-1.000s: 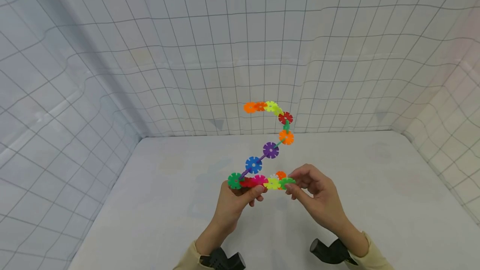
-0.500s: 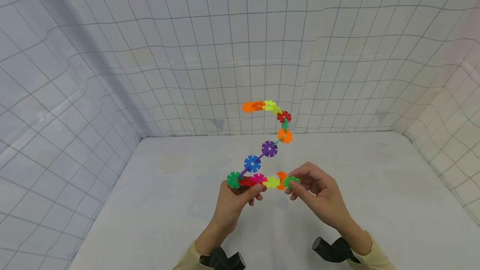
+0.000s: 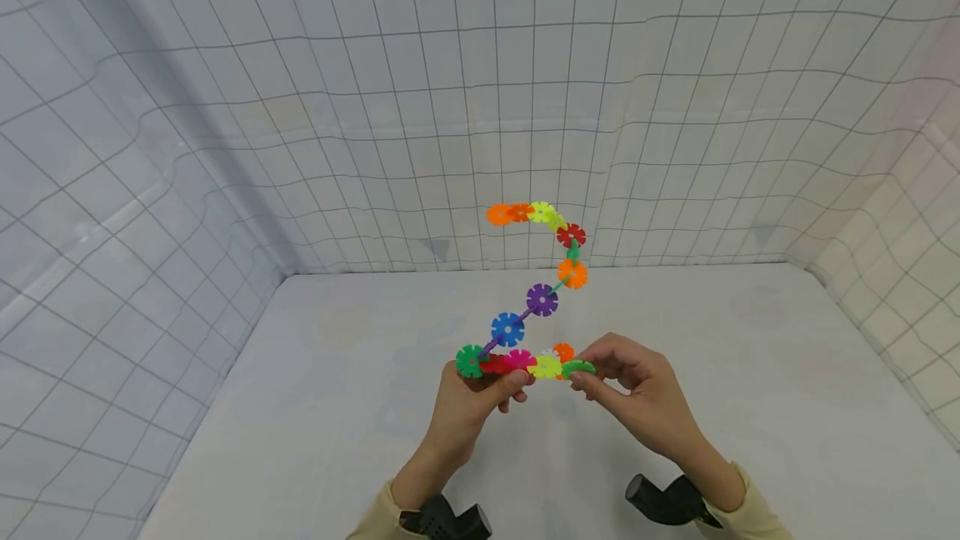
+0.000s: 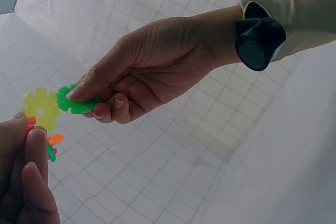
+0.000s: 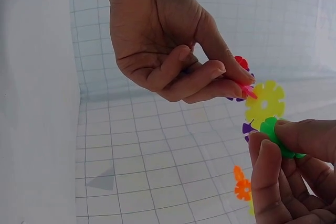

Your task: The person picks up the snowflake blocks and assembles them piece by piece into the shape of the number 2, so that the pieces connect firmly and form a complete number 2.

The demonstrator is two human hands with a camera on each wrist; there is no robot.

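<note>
A chain of coloured snowflake discs (image 3: 540,298) is held up in the air, curving like a figure 2 from an orange disc at the top to a row at the bottom. My left hand (image 3: 480,390) pinches the pink and red discs (image 5: 242,85) of the bottom row. My right hand (image 3: 622,382) pinches a green disc (image 4: 76,100) at the row's right end, beside the yellow disc (image 5: 264,103). Whether the green disc is fully slotted into the yellow one I cannot tell.
A white tabletop (image 3: 750,407) lies below the hands, walled on three sides by white cloth with a grey grid (image 3: 450,107). A black wrist camera (image 3: 663,500) sits on each forearm.
The right hand has tilted the green disc flatter against the yellow disc's end. The left hand and the chain have barely moved.
</note>
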